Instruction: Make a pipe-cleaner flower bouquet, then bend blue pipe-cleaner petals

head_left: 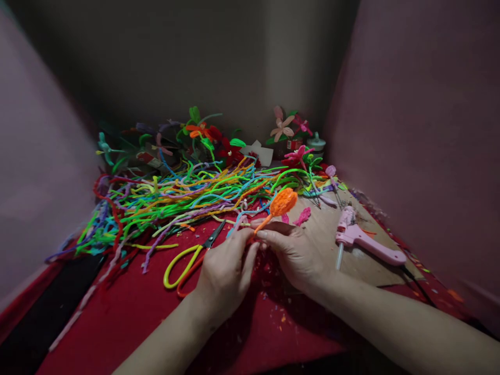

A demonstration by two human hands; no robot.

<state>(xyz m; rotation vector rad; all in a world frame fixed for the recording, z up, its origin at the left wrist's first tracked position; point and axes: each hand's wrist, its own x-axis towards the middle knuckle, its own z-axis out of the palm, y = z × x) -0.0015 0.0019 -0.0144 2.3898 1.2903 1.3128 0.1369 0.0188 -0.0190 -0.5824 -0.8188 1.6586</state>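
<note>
Far left: loose heap of pipe cleaners [175,192], many colours, spread across the red cloth [136,312] and reaching almost to the hands. Risk: a stray strand could snag a wrist or sleeve and get dragged into the work.

Scissors [187,263], yellow and orange loops, lie just beside the left hand [226,271] with the blades pointing up and away. An elbow shifting outward could knock them, or the hand could come down on the blades.

Centre: both hands are together. The left hand's fingertips and the right hand [297,250] pinch the thin stem of the orange pipe-cleaner bud [283,202], which is held low over the cloth with its head tilted up to the right, clear of the surface. The grip is on the stem only, so a hard twist could kink the wire or loosen the wound head. The cut wire end (not visible here) could prick a fingertip.

A pink scrap [302,216] lies on the cardboard sheet [324,229], near the bud.

Right: pink glue gun [367,239] lies on the cardboard, nozzle toward the person, near the right forearm. Cannot tell whether it is hot. If it is, a careless reach means a burn, or glue dripping onto the board.

Back: finished flowers [281,127], well apart from the hands.
</note>
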